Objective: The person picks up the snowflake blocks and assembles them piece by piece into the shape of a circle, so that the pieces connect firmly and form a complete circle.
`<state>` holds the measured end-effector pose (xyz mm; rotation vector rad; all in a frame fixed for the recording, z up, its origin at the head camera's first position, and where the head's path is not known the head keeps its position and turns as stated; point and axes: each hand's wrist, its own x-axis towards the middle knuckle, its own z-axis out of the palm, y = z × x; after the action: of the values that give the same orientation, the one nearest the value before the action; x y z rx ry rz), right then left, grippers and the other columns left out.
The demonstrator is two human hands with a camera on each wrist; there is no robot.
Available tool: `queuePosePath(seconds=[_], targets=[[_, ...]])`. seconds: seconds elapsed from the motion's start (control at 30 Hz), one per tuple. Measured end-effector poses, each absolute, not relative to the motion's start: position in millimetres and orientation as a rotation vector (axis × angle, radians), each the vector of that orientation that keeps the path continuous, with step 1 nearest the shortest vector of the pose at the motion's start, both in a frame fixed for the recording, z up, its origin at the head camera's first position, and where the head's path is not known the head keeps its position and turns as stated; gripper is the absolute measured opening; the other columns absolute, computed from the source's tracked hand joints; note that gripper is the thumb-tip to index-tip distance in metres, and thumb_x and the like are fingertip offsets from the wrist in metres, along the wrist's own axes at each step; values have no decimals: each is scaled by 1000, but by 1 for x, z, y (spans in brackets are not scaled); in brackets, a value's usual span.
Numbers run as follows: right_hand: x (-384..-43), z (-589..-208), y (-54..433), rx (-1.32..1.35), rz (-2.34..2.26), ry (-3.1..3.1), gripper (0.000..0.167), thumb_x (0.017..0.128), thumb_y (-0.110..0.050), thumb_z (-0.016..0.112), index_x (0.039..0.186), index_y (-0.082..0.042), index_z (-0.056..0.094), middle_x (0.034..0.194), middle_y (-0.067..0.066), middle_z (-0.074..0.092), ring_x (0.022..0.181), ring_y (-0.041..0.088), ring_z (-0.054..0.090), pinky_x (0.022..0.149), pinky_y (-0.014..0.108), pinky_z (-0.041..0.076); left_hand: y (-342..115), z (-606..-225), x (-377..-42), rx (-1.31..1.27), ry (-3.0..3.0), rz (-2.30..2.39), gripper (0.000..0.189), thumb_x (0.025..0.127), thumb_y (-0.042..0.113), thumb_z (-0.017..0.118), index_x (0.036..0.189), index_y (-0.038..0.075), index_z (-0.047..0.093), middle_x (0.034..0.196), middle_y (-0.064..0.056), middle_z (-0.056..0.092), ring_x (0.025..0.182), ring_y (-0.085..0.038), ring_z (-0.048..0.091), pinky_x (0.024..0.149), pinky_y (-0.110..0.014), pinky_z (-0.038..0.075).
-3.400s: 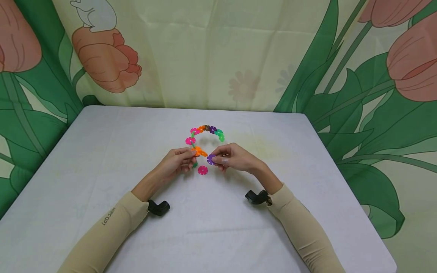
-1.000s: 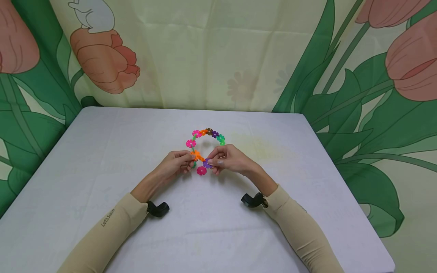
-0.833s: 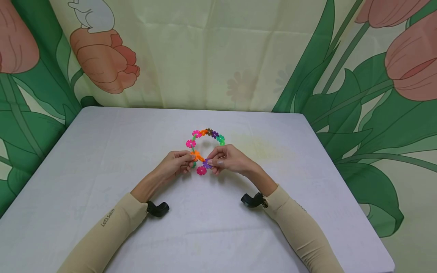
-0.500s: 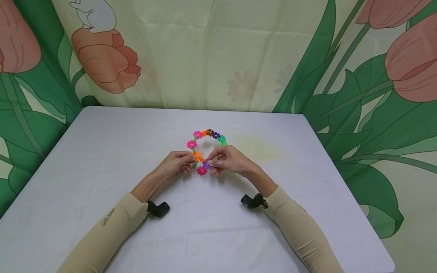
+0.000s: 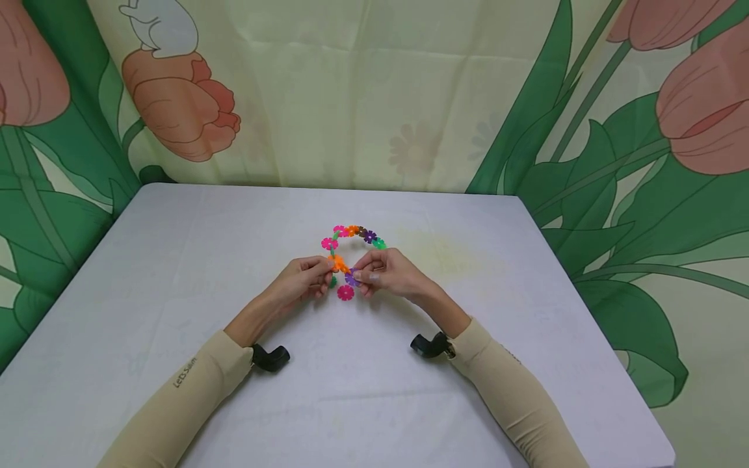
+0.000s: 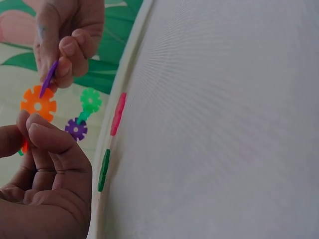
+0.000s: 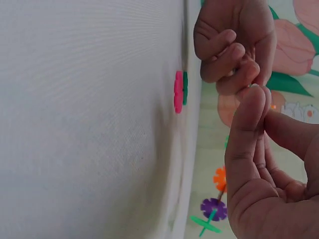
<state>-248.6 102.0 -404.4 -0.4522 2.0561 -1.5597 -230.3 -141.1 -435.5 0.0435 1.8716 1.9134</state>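
In the head view a curved chain of interlocking flower-shaped discs [image 5: 370, 236] in several colours is held up over the table. My left hand [image 5: 304, 279] pinches its near end, by the orange disc [image 6: 38, 110]. Between thumb and fingers of my right hand [image 5: 392, 273] is a purple disc [image 6: 49, 79]. From the left wrist, that purple disc shows edge-on, its lower tip meeting the orange disc's rim. The right wrist view hides the purple disc behind my fingers; part of the chain, with a dark purple disc [image 7: 214, 209], hangs beyond them.
A pink disc [image 5: 346, 292] lies loose on the white-covered table [image 5: 351, 403], just below the hands. Beside it is a dark green disc [image 5: 333, 282], partly covered by the left fingers in the head view. A printed curtain [image 5: 328, 97] stands behind the table.
Since the earliest frame, my right hand has shifted left, bringing the purple disc against the orange one. The chain's far side has sunk lower in view. My left hand has barely moved.
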Motion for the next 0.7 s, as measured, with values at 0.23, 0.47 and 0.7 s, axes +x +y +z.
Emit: queuePosePath(seconds=[0.23,0.47,0.7], targets=[[-246,-406,98,-440,-1650,2064,16,102,-3,68,113,9,65,90,21,72,66,13,70,70,27,64,-140,-435,-230,100,1869,1872,38,110,35,58,115,-3,63,83,5,63,72,-11,57,65,-21,51],[-243,-405,96,-449,-1712,2083,19,102,-2,67,115,12,65,82,4,73,64,13,70,68,28,64,-139,-435,-225,295,1919,1753,33,107,27,63,120,-2,67,88,0,66,81,-17,60,70,-24,55],[-241,-405,93,-464,-1686,2139,19,100,-5,71,114,7,68,90,20,75,66,16,71,72,37,66,-136,-437,-223,351,1920,1753,36,107,27,63,120,-7,66,88,-2,66,79,-17,60,68,-24,54]])
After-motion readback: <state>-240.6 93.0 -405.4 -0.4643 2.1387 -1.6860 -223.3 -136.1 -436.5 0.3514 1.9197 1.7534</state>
